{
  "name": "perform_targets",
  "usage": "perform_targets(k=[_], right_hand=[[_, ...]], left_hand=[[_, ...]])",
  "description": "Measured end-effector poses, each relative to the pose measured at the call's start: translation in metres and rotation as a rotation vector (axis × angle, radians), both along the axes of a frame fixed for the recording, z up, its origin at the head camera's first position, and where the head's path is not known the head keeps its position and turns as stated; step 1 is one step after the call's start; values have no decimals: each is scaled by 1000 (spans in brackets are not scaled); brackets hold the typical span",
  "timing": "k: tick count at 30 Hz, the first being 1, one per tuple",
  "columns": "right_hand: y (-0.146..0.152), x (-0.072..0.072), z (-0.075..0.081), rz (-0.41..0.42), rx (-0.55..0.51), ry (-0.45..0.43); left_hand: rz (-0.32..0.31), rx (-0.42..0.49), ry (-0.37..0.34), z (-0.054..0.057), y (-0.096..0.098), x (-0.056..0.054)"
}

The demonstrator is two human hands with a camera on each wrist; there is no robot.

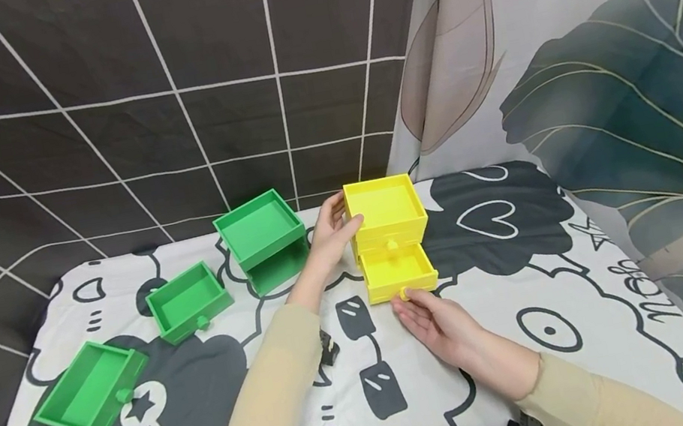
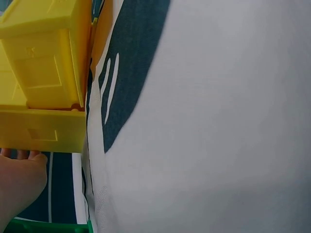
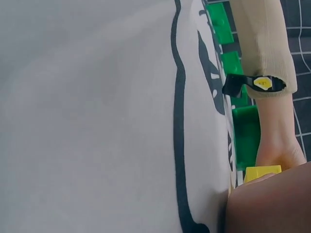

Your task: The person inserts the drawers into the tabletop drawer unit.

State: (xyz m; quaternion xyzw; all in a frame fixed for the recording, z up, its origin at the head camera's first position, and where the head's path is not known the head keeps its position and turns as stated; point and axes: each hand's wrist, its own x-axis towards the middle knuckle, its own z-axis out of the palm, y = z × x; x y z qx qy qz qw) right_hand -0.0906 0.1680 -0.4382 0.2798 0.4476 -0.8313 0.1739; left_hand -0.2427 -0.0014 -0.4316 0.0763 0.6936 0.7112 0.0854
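The yellow two-drawer mini cabinet (image 1: pixel 384 204) stands upright on the cartoon-print cloth (image 1: pixel 550 328), just right of centre in your head view, its drawer front facing you. Its lower drawer (image 1: pixel 386 292) sticks out straight toward you, longer from side to side in what shows of it, while the upper drawer sits in its bay, its round knob (image 1: pixel 391 244) also aimed your way.

Your right hand (image 1: pixel 446 330) pinches the lower drawer's knob (image 1: pixel 404 293), thumb and forefinger together on it. Your left hand (image 1: pixel 327 240) grips the cabinet's left side, thumb spread apart from the fingers and laid over the top rim.

You have two cabinets here, one yellow and one green. The green cabinet (image 1: pixel 258 229) stands left of the yellow one, near it but apart, turned slightly so its hollow front looks toward you and a little right. Two loose green drawers lie farther left: the nearer to it (image 1: pixel 189 301) has its long axis roughly left to right and its knob toward you; the outer one (image 1: pixel 90 390) slants from near left to far right, knob pointing right and toward you.
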Motion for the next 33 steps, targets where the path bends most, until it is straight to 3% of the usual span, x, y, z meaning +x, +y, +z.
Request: perform_targets(k=[16,33], right_hand=[[-9,-14,-2,35,-4,2],[-1,-18,-5,75,50,9]], left_hand=[[-8,15,18,-1,0,0],[-6,8,11,-2,0,0]])
